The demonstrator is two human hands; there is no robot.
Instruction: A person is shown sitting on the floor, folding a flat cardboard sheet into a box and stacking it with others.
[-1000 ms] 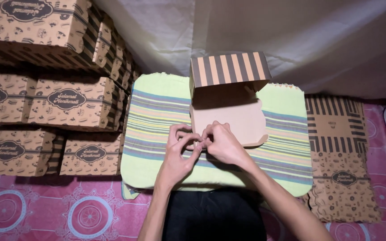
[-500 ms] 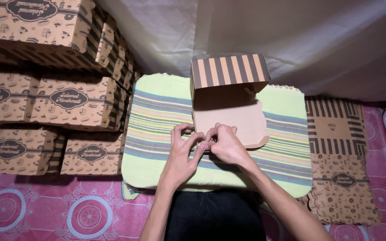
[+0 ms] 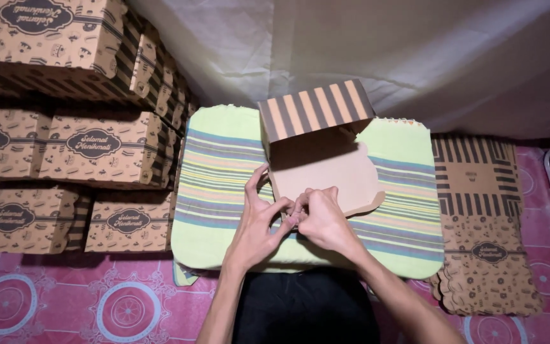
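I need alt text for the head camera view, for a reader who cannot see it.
Two hands, left hand and right hand, pinch the near edge of a half-folded brown cardboard box on a green striped cushion. Finished boxes are stacked at left; flat box blanks lie at right.

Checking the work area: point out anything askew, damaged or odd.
Nothing stands out. Both hands, left and right, pinch the near edge of a half-folded box on the striped cloth. Finished boxes are stacked left, flat blanks right.

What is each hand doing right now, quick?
Left hand: pinching the near edge of the half-folded cardboard box.
Right hand: closed on the same edge, fingers curled.
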